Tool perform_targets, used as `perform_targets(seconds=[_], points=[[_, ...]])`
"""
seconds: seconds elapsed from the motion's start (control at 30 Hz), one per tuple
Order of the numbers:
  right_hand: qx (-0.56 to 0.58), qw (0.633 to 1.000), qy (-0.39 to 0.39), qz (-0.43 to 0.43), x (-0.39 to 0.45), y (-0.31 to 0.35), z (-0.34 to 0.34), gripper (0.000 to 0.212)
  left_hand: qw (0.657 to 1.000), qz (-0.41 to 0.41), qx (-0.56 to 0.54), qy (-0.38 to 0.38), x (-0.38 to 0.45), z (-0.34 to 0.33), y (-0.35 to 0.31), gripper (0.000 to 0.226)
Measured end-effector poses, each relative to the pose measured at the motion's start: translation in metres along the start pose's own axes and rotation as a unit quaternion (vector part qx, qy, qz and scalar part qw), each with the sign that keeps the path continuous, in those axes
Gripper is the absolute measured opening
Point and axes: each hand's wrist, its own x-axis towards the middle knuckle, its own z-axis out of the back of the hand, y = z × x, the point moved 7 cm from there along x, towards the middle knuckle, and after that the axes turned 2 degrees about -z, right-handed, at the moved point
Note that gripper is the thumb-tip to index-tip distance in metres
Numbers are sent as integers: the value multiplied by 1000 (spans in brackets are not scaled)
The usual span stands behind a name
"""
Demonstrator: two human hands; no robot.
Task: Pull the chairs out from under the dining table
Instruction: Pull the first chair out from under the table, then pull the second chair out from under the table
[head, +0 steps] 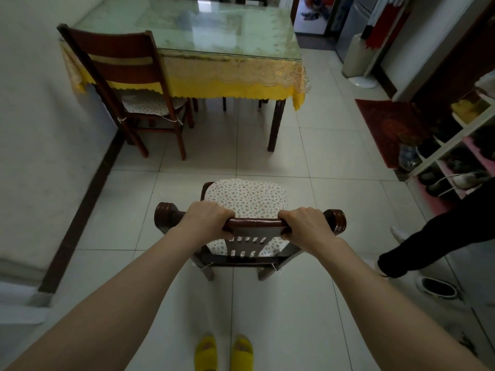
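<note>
A dark wooden chair [247, 199] with a flowered seat cushion stands on the tiled floor, well clear of the dining table [214, 30]. My left hand [207, 218] and my right hand [306, 223] both grip the top rail of its backrest. The table has a glass top over a yellow lace-edged cloth. A second wooden chair [126, 73] stands at the table's left front corner against the wall, its seat partly under the cloth. Backs of more chairs show at the table's far side.
A white wall runs along the left. A shoe rack [455, 156] and a red mat [388, 129] are on the right. Another person's leg in black [434, 245] stands at the right, near a white shoe [436, 287]. My yellow slippers [223, 352] are below.
</note>
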Motion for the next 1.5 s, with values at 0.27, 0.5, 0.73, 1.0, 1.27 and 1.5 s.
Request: perform_targets(seconds=[0.27,0.5,0.73,1.0,1.27,1.5], points=[[105,994,9,-23,15,7,21,85,992,29,-118,18,-1,13,10,98],[75,990,-112,34,45,40,88,73,990,40,-72,-117,-19,74,41,64],[42,984,-148,88,94,91,142,57,970,96,-63,-215,-49,132,114,59],[27,979,-166,117,176,191,179,61,967,124,-32,-220,-82,151,234,64],[27,978,-184,99,279,298,210,63,970,106,-25,-219,-101,167,385,65],[16,981,-175,79,370,329,223,58,974,89,-13,-209,-67,169,483,69]])
